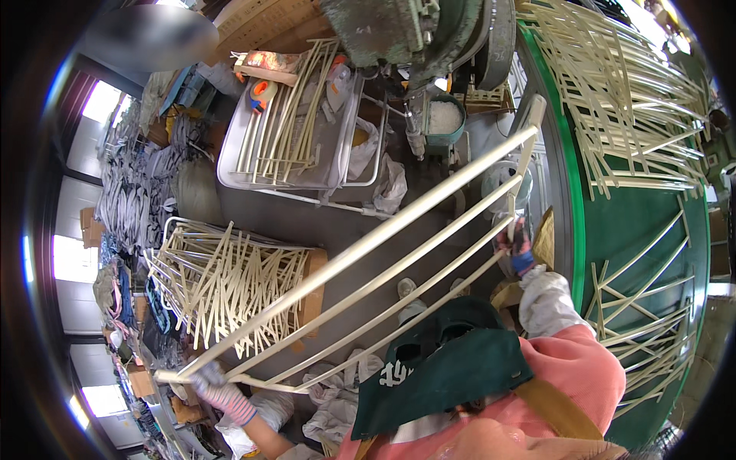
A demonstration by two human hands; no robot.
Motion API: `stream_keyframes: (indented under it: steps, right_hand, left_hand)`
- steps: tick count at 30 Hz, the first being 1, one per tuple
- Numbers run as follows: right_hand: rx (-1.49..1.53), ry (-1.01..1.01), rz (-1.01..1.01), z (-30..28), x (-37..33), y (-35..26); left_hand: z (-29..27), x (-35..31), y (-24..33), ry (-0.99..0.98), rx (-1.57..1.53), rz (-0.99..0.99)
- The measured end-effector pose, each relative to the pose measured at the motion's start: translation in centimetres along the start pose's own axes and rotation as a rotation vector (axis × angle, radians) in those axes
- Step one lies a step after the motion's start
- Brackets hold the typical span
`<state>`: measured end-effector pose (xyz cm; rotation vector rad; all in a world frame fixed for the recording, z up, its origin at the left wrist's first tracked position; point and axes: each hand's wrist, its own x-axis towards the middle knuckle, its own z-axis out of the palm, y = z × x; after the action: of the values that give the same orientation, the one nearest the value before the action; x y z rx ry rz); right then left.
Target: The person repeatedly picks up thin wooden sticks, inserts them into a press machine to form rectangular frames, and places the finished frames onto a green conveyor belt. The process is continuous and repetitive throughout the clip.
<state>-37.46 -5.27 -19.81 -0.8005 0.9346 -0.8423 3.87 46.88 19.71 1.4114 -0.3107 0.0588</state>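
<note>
Okay, one pale cream tube frame (383,231) is in hand, slanting across the middle of the view from lower left to upper right: one thick bar, thinner bars running beside it, short end pieces. Left hand (220,391), striped glove, has its grip closed around the lower-left end. Right hand (516,244), gloved too, is at the upper-right end, grip pinching the frame near its end piece; exact finger placement is too small to tell.

Containers: white tray (228,152) at upper left holds loose cream rods (287,142), an orange tape roll (263,93) and a small carton (268,67) at its far edge. A white plastic bag (392,184) hangs just beside the tray. Near top centre, a green bucket (445,140) contains a white material (445,117); kind unclear. A pale bucket (497,175) stands partly behind the frame, contents unreadable. Left of centre, a white-railed holder (192,221) is heaped with cream tube pieces (230,287), jumbled at many angles, cardboard (317,285) standing along its right side.

On the right, the green bench (640,222) carries a dense pile of rods (613,92) at its far end and a looser scatter of tubes (652,330) nearer the person.
</note>
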Motion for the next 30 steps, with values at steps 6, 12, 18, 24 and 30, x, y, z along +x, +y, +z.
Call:
stream_keyframes:
  steps: [6, 12, 18, 24, 30]
  right_hand:
    - [-0.297, -0.207, -0.104, 4.5, -8.3, -14.0]
    - [-1.258, -0.242, -0.612, 15.1, -14.6, -14.2]
    - [-1.657, -0.399, -0.464, 18.4, -9.3, -4.6]
    - [-1.851, -0.491, -0.274, 14.3, 0.9, 3.1]
    - [-2.353, -0.817, -0.451, 2.9, 5.4, 11.1]
  left_hand:
    - [0.3, 5.3, -16.8, 0.384, 0.597, -0.318]
    - [13.8, 3.8, -13.8, -0.435, 0.664, 0.318]
    - [24.0, 4.6, -24.4, -1.496, 0.899, 0.218]
    - [24.9, 2.9, -43.3, -1.652, 0.871, -0.196]
    - [26.7, 0.2, -51.7, -1.762, 0.547, -0.618]
